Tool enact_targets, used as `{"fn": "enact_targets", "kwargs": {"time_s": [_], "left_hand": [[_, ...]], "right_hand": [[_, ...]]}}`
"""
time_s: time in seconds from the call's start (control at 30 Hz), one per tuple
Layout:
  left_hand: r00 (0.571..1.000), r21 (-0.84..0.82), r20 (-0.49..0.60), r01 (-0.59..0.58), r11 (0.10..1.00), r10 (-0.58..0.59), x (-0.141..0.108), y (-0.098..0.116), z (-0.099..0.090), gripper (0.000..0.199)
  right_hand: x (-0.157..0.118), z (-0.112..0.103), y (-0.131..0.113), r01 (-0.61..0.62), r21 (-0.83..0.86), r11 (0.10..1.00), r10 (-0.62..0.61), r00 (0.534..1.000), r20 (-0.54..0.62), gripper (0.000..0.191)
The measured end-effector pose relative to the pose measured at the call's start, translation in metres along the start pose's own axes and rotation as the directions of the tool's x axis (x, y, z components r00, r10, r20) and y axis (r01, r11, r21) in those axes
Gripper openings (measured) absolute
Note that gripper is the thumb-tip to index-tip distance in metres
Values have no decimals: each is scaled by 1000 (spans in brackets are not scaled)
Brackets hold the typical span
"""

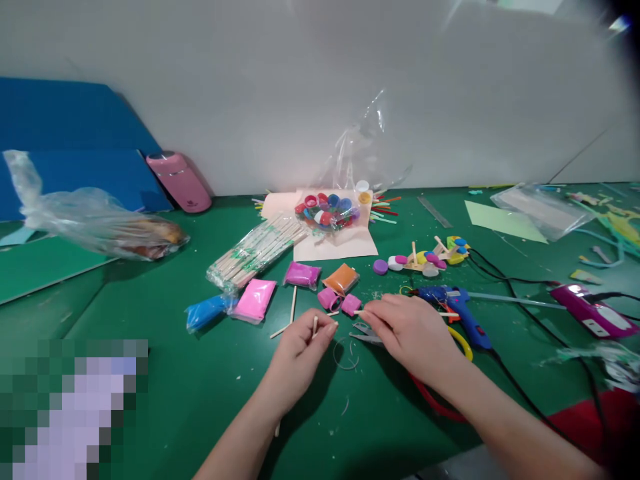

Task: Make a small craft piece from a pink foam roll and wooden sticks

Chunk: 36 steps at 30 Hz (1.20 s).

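Near the frame's centre, the left hand (pixel 300 347) curls tightly around a wooden stick (pixel 315 325) while the right hand (pixel 413 327) pinches a second stick (pixel 357 312) near its tip, seemingly for control, below pink caps (pixel 351 305).

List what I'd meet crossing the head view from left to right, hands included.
Clear bag with brown contents, blue packet, light pink packet, left hand, right hand, blue glue gun, magenta corded box.

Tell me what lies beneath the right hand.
The metal tips of a hand tool show left of the right hand. A red handle and yellow handle, seemingly its own, emerge beyond. The tool's middle is covered.
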<state>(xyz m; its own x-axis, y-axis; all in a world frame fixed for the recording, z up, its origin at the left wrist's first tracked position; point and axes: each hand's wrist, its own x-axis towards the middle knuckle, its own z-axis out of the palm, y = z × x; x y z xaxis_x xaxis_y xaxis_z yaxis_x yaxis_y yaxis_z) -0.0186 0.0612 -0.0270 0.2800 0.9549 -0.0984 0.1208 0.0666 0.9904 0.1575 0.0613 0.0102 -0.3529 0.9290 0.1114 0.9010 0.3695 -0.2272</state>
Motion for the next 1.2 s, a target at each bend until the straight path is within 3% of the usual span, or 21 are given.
{"fn": "enact_targets", "kwargs": {"time_s": [0.13,0.27,0.37,0.5,0.8,1.03,1.2], "left_hand": [[983,-449,119,179,876,-140,1,0,0,14],[970,-618,195,236,750,-144,1,1,3,13],[961,-663,244,263,701,-130,1,1,3,16],[944,-703,306,310,640,-122,0,0,4,18],[896,-641,424,401,655,-134,-4,0,5,16],[865,-670,479,471,574,-151,-5,-2,3,14],[864,-661,486,464,590,-135,-4,-1,2,19]], "right_hand": [[0,1,6,-30,153,988,29,1000,13,28],[0,8,0,-2,440,898,36,997,-69,19],[3,10,-8,31,592,805,25,996,-86,14],[11,11,-13,37,674,738,-4,999,-50,14],[23,6,-12,71,668,741,-122,992,29,19],[26,12,-15,61,688,723,-123,991,42,12],[25,14,-13,35,716,697,-102,993,51,22]]}}
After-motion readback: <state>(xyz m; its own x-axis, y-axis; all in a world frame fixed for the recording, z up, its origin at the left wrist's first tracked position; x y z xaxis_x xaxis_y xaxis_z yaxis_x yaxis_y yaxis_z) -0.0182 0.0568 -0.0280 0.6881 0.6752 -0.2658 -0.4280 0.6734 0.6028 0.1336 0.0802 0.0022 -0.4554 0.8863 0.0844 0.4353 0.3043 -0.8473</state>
